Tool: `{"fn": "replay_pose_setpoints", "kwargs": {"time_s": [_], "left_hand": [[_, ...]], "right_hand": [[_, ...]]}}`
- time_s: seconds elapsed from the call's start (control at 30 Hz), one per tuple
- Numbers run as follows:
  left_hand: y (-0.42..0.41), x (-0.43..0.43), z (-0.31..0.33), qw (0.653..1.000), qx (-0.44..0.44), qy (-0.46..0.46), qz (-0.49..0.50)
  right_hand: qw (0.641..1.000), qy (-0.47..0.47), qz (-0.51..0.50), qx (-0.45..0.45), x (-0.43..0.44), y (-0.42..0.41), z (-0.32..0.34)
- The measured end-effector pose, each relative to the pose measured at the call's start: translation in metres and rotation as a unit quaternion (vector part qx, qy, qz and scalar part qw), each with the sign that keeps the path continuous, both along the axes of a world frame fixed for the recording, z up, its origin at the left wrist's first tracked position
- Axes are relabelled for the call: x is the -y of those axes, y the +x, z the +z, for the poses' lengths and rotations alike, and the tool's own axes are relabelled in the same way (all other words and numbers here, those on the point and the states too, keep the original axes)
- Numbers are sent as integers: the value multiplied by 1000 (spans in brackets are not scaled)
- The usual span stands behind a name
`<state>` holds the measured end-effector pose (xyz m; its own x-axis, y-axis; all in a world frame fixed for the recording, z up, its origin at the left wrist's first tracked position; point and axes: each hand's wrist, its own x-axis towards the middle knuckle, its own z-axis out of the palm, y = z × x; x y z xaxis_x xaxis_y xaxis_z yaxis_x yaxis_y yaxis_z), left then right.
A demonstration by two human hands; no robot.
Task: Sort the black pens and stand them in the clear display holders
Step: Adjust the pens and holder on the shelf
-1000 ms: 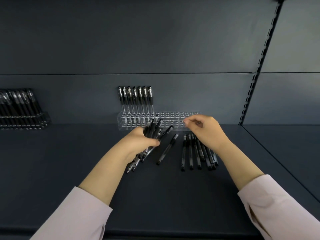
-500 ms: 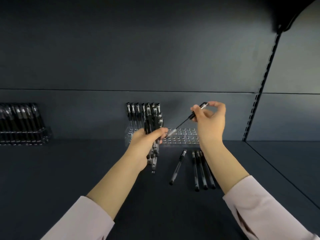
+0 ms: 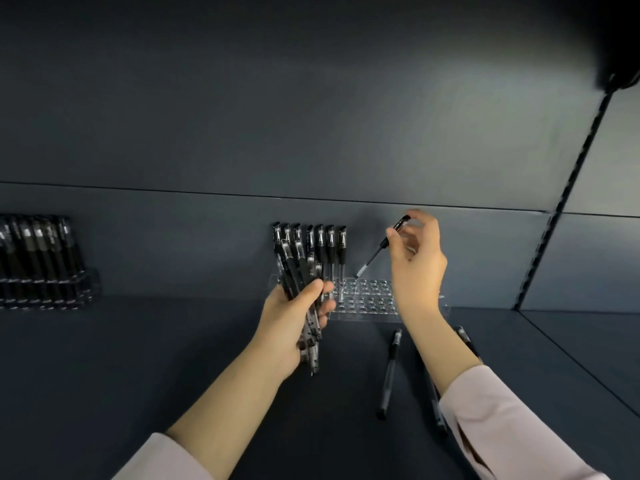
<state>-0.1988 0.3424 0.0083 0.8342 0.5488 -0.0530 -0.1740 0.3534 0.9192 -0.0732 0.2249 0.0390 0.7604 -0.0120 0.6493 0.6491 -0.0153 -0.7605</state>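
Left hand is clenching a fanned bundle of black pens in front of the clear holder, while the right hand is pinching a single pen near its cap, tip slanting down-left just over the empty holes. A second ago that hand was low over the loose pens on the shelf; now it is hovering above the holder, so insertion is probably coming next. Counting: two holders, the far-left holder looking full; seven standing pens; bundle uncountable; one loose pen showing clearly, at least two more hiding behind the right forearm.
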Motion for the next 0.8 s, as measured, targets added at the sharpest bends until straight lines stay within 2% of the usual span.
{"fn": "replay_pose_setpoints", "kwargs": {"time_s": [0.23, 0.5, 0.63, 0.8], "left_hand": [[5, 1, -4, 1000, -21, 10, 2], [3, 6, 1, 1000, -1, -9, 2], [1, 11, 4, 1000, 8, 11, -17], [-1, 14, 4, 997, 27, -8, -70]], "right_hand": [[996, -77, 19, 44, -11, 4, 1], [964, -216, -8, 154, -21, 18, -19], [951, -274, -10, 142, -19, 24, -32], [966, -240, 10, 98, -11, 11, -26]]}}
